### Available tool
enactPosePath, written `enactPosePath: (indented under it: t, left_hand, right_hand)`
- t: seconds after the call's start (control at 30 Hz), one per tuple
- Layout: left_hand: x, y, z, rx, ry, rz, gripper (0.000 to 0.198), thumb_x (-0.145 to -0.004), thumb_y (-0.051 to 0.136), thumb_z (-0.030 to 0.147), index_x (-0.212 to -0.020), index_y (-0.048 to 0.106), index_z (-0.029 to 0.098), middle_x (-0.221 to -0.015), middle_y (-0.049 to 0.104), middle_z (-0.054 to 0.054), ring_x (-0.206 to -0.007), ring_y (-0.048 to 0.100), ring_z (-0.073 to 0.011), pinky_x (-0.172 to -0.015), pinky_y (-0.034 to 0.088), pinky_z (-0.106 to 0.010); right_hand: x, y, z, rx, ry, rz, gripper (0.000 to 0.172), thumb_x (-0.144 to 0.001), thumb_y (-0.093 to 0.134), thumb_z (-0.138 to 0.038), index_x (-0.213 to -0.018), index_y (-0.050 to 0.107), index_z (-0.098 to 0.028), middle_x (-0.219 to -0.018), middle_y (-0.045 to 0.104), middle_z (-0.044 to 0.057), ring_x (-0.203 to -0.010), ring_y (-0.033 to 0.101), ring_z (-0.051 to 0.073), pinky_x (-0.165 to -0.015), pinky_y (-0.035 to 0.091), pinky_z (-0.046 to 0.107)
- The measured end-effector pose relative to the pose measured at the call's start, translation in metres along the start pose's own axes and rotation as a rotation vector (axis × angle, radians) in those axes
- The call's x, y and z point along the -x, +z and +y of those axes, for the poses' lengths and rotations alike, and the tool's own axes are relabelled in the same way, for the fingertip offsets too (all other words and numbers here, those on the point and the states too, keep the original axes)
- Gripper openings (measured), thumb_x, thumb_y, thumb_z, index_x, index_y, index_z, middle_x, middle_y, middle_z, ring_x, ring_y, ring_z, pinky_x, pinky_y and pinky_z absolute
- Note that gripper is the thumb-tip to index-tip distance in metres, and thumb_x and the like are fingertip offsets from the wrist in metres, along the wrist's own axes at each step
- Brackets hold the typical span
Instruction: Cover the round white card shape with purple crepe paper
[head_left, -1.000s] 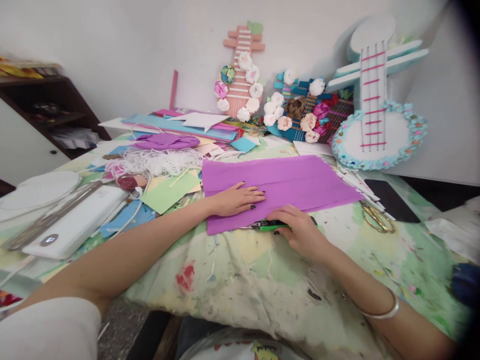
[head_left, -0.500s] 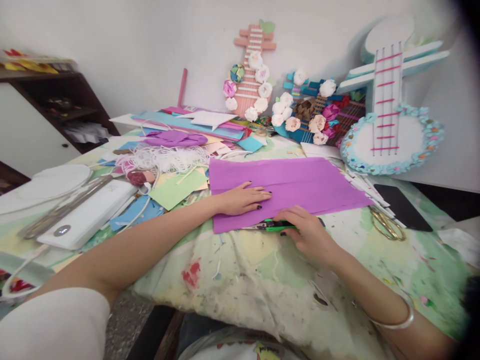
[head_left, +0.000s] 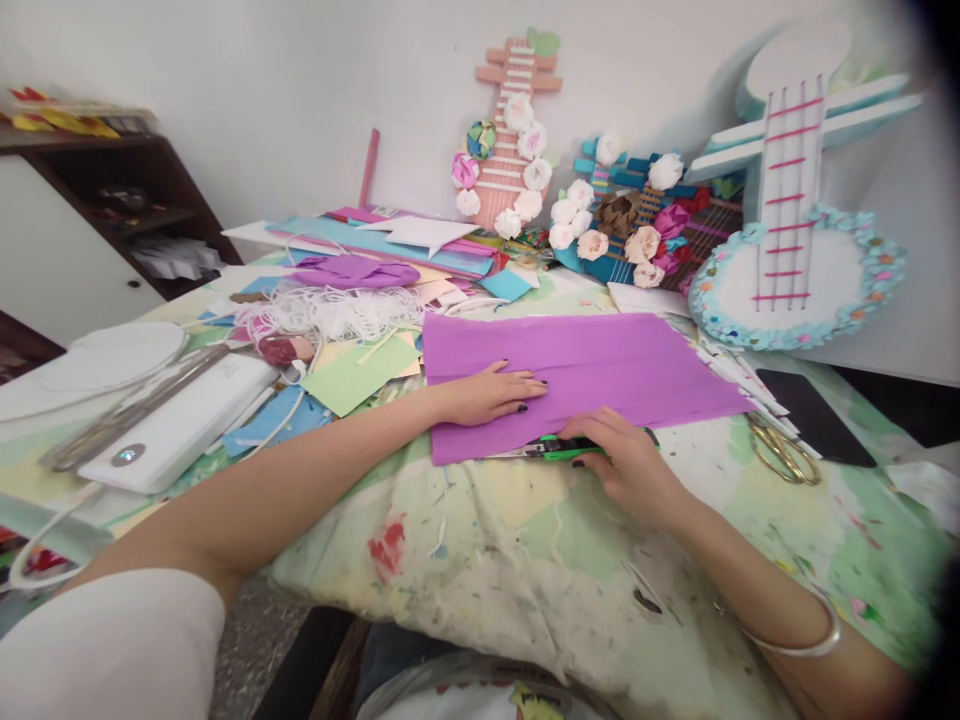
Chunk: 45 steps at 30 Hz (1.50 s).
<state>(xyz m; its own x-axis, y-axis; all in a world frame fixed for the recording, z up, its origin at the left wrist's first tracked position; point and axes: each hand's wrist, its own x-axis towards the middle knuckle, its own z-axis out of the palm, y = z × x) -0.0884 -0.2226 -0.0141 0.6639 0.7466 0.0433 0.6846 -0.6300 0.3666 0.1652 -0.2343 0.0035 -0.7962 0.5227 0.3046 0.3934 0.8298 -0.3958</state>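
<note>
A sheet of purple crepe paper (head_left: 630, 365) lies spread on the table in front of me. My left hand (head_left: 491, 394) rests flat on its left part, fingers stretched out and pointing right. At the paper's near edge, my right hand (head_left: 626, 462) is closed round a green and black utility knife (head_left: 553, 447). The knife's blade is out, points left and lies along that edge; whether it is under the paper I cannot tell.
To the right lie gold-handled scissors (head_left: 784, 452) and a black flat object (head_left: 814, 415). White cord (head_left: 330, 310), green paper (head_left: 364, 373) and a white power bank (head_left: 178, 424) lie left. Flower-covered instrument models, including a pink one (head_left: 501, 185), lean on the wall.
My right hand and the knife have slid very slightly right along the paper's near edge. The left hand stays on the paper, and the whole view has shifted a little.
</note>
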Motion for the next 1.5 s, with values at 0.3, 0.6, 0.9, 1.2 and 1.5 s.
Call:
enactPosePath:
  t: [0.3,0.6,0.9,1.2,1.5]
  left_hand:
    - [0.0,0.001,-0.003,0.034,-0.007,0.037,0.043,-0.097,0.029,0.023,-0.139,0.036,0.025,-0.147,0.037,-0.001,-0.138,0.025,-0.0138,-0.115,0.004,-0.038]
    - [-0.001,0.001,-0.002,0.058,-0.003,0.049,0.042,-0.096,0.03,0.019,-0.136,0.039,0.025,-0.145,0.04,-0.002,-0.137,0.028,-0.0151,-0.115,0.007,-0.043]
    - [0.01,-0.01,-0.031,-0.139,-0.264,0.217,0.052,-0.088,0.049,0.041,-0.136,0.04,0.021,-0.147,0.035,-0.008,-0.139,0.023,-0.0258,-0.112,0.017,-0.049]
    - [0.011,-0.012,-0.055,-0.251,-0.461,0.253,0.047,-0.093,0.037,0.043,-0.133,0.043,0.021,-0.143,0.04,-0.01,-0.131,0.034,-0.027,-0.106,0.024,-0.049]
    - [0.009,-0.022,-0.067,-0.264,-0.788,0.457,0.036,-0.083,0.053,0.039,-0.114,0.057,0.02,-0.115,0.054,-0.015,-0.112,0.043,-0.037,-0.087,0.037,-0.053]
  right_hand:
    - [-0.016,0.016,-0.02,0.034,-0.083,-0.026,0.03,-0.077,0.047,0.002,-0.098,0.055,-0.017,-0.099,0.062,0.009,-0.092,0.049,0.025,-0.079,0.041,0.04]
    - [0.001,0.007,-0.012,0.024,-0.052,-0.008,0.031,-0.076,0.047,0.003,-0.098,0.052,-0.017,-0.097,0.06,0.009,-0.093,0.05,0.024,-0.077,0.043,0.038]
    - [-0.009,0.012,-0.019,0.036,-0.011,-0.012,0.027,-0.078,0.048,0.001,-0.097,0.054,-0.017,-0.097,0.061,0.008,-0.092,0.051,0.025,-0.077,0.042,0.04]
    - [-0.01,0.017,-0.02,0.002,-0.018,0.001,0.03,-0.076,0.05,0.002,-0.097,0.055,-0.018,-0.097,0.062,0.008,-0.093,0.051,0.024,-0.078,0.041,0.038]
    - [-0.013,0.015,-0.021,0.001,-0.024,-0.024,0.028,-0.077,0.047,0.002,-0.097,0.055,-0.017,-0.097,0.062,0.008,-0.092,0.05,0.024,-0.076,0.04,0.038]
